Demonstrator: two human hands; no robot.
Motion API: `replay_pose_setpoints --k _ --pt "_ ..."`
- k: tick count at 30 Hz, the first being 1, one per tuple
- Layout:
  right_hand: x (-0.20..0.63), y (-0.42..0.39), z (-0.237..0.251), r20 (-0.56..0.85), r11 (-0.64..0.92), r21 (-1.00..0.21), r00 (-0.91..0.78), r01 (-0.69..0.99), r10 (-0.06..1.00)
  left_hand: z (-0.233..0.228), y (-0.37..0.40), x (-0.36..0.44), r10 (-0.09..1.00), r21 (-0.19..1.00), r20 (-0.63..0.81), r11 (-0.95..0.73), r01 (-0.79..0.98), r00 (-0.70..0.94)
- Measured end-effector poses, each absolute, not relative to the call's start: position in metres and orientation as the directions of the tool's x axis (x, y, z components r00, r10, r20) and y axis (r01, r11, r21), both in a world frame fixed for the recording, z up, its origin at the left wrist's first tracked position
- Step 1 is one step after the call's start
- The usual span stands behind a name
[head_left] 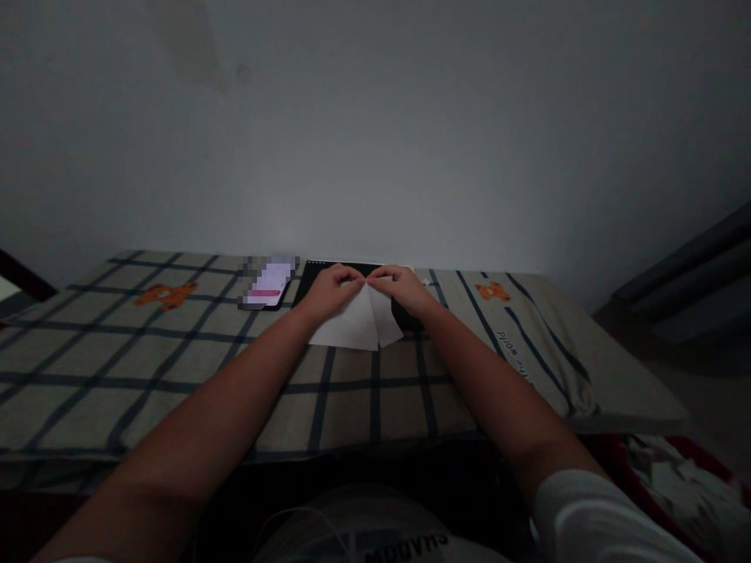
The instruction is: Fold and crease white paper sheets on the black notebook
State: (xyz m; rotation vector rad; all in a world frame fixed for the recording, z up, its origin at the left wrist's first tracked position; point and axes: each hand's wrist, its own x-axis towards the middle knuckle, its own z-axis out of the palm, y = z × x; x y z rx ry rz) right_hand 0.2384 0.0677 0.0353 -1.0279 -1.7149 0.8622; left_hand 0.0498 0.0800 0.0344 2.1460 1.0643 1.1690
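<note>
A white sheet of paper (350, 322), creased into two flaps, hangs between my hands at the middle of the table. My left hand (335, 288) pinches its top edge with thumb and fingertips. Meeting it at nearly the same spot, my right hand (404, 286) also pinches the paper, and the fingertips of both hands almost touch. From that point the flaps spread downward toward me, the left one wider than the right. Beneath the hands lies a flat black notebook or pad (310, 274), largely covered by them and the paper.
A phone (270, 283) with a lit, partly blurred screen lies left of the black pad. The checked tablecloth (375, 407) with bear prints covers the table, which meets a plain wall (375, 141). Below right stands a red bin (686, 450) holding crumpled white paper.
</note>
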Motion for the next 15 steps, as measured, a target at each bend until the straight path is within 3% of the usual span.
replay_pose_setpoints --k 10,15 --pt "0.2343 0.066 0.0354 0.5 0.562 -0.751 -0.257 0.346 0.827 0.035 0.0775 0.052 0.85 0.754 0.429 -0.524 0.397 0.306" --pt "0.2374 0.0677 0.0346 0.396 0.437 -0.833 -0.187 0.338 0.899 0.034 0.0765 0.0536 0.894 0.839 0.362 -0.435 0.326 0.262"
